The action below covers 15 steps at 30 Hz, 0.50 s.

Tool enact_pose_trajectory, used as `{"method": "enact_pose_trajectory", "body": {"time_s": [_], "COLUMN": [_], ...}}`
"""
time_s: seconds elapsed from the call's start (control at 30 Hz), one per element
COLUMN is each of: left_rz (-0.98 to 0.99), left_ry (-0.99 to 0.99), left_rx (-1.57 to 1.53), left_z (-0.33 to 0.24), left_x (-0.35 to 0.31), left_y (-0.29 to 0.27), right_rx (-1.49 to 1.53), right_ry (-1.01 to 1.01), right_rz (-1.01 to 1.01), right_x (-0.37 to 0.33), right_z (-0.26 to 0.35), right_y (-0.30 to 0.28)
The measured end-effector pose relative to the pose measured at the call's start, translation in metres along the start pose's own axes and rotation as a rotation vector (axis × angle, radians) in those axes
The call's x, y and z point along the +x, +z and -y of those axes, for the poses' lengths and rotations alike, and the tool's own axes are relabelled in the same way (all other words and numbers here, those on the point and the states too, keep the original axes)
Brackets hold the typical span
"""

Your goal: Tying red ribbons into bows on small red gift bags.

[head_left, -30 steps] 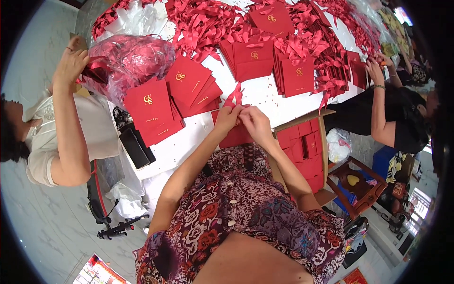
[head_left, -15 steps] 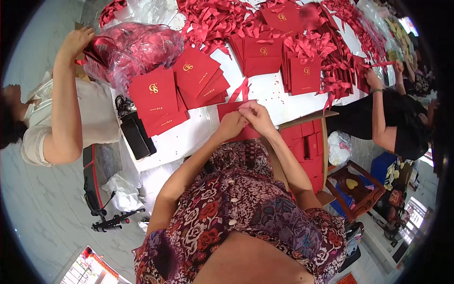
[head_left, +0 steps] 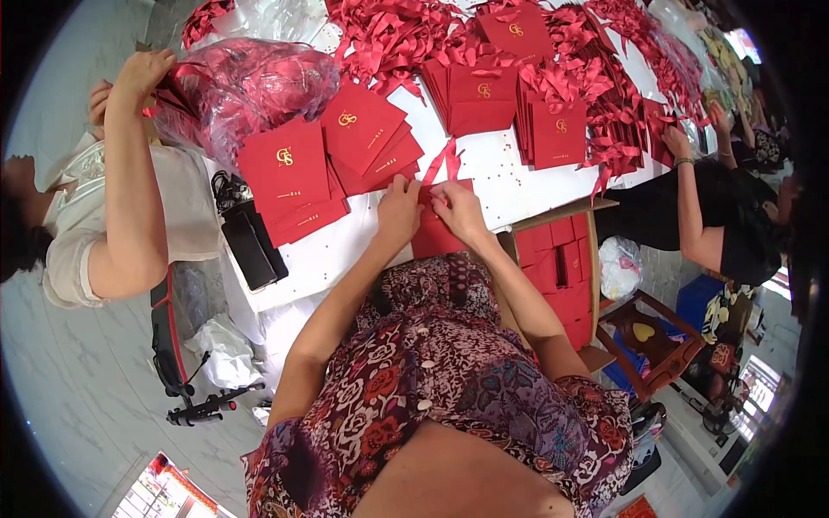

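Head view, single frame. Red card (head_left: pixel 432 231) is held at the near edge of the white table (head_left: pixel 518 177), directly in front of the person's torso. Left hand (head_left: pixel 399 211) is closed on the card's left upper part, its grip clenched on the card. Right hand (head_left: pixel 458 210) is set on the card's top edge, fingers pinched on a red ribbon (head_left: pixel 449 160) that rises from the card toward the far side. The two hands are just beside each other.

Stacks of red cards with gold emblems (head_left: pixel 324 168) are fanned on the table to the left of the hands; further upright stacks (head_left: pixel 518 95) are placed beyond. Loose red ribbons (head_left: pixel 389 34) are heaped along the far side. Clear plastic bag of red items (head_left: pixel 242 86) is touched by another person's hand (head_left: pixel 142 73) at far left. Cardboard box of red cards (head_left: pixel 561 268) is set beside the table at right. Second co-worker's arm (head_left: pixel 691 198) is seen at far right.
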<state>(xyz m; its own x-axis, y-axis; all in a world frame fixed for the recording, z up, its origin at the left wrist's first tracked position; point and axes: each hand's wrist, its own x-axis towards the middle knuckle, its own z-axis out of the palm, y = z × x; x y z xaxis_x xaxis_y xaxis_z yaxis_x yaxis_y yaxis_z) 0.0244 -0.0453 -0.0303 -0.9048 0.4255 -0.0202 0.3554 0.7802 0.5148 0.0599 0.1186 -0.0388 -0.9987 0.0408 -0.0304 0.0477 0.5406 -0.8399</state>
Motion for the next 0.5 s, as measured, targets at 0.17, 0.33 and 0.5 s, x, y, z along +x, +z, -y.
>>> {"method": "enact_pose_trajectory", "body": {"time_s": [0.17, 0.33, 0.5], "left_rz": [-0.088, -0.075, 0.111], "left_ry": [0.105, 0.096, 0.062], "left_rx": [0.049, -0.046, -0.177], "left_z": [0.003, 0.012, -0.007], "left_x": [-0.001, 0.005, 0.017], "left_y": [0.004, 0.001, -0.027], "right_rx": [-0.020, 0.083, -0.065], "right_ry": [0.017, 0.084, -0.162], "right_rz": [-0.047, -0.028, -0.092], "right_x": [-0.003, -0.011, -0.012], "right_z": [-0.004, 0.006, 0.020], "right_y": [0.002, -0.005, -0.022]}}
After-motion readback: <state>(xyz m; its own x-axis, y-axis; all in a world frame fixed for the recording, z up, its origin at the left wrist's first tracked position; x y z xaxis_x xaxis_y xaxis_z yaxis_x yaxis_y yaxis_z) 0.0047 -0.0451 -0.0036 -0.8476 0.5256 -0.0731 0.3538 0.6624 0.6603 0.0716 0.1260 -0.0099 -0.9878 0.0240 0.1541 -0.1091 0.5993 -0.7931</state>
